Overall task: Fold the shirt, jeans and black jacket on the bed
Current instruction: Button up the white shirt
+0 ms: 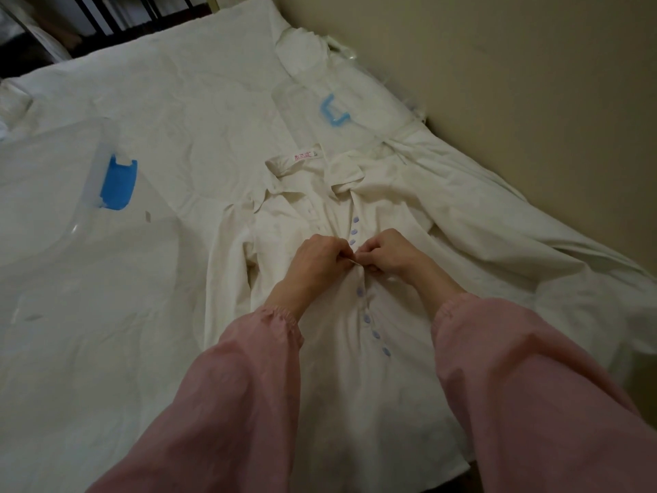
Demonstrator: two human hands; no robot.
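Observation:
A cream white shirt [302,229] with small blue buttons lies face up on the bed, its collar toward the far end and its hem toward me. My left hand [318,259] pinches the left edge of the button placket at mid-chest. Right beside it, my right hand [385,254] pinches the opposite placket edge, and the fingertips of both hands meet at the front opening. The buttons below my hands look fastened; the front above them lies open. Both arms wear pink sleeves. No jeans or black jacket show in this view.
A white sheet [177,101] covers the bed. A clear plastic lid with a blue clip [119,183] lies at the left. Another clear container with a light blue clip [332,112] sits near the pillow at the far right. The wall [533,83] runs along the bed's right side.

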